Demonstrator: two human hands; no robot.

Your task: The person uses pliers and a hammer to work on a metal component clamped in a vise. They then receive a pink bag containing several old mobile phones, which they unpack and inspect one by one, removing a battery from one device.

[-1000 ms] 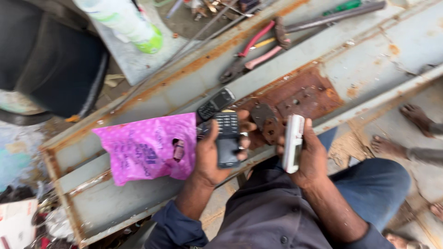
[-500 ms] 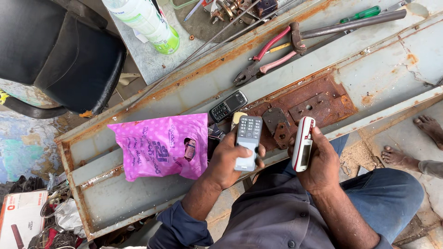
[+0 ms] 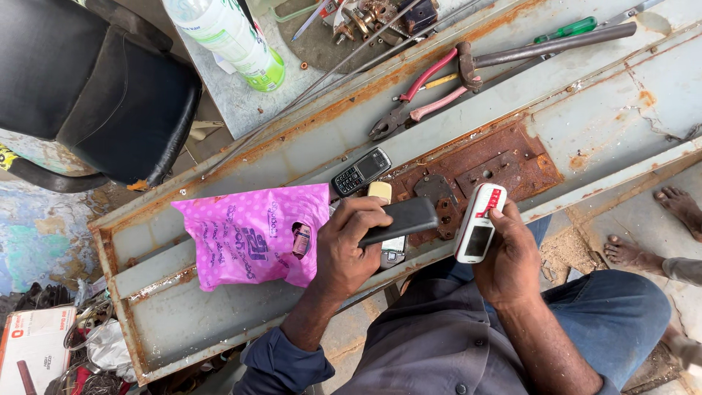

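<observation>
Far left on the metal bench [image 3: 219,322] lies a pink plastic bag [image 3: 248,238], flat, mouth toward the hands, something small and dark showing at its handle hole; nothing visibly being put in or taken out right now. Just right of it the left hand [image 3: 349,252] has its grip closed around a dark phone [image 3: 401,219], back side up, fingers wrapped over the top edge, held just above the bench. Under that hand another silver phone [image 3: 393,251] lies on the bench, partly hidden. Behind it a black keypad phone [image 3: 361,171] rests face up, untouched, with a small yellowish piece [image 3: 379,191] touching near it. Next right, the right hand [image 3: 508,256] has its grip closed on a white and red phone [image 3: 478,223], screen facing up, thumb on its side, over the rusty plate [image 3: 497,161]. Judged progress: two phones out and in hand, two more lying loose, none opened or taken apart as far as visible; the sorting or checking looks early to midway. Pink-handled pliers [image 3: 424,95] and a green screwdriver [image 3: 567,29] sit behind, well apart from both hands, unused. Far right, another person's bare feet [image 3: 662,227] on the floor.
</observation>
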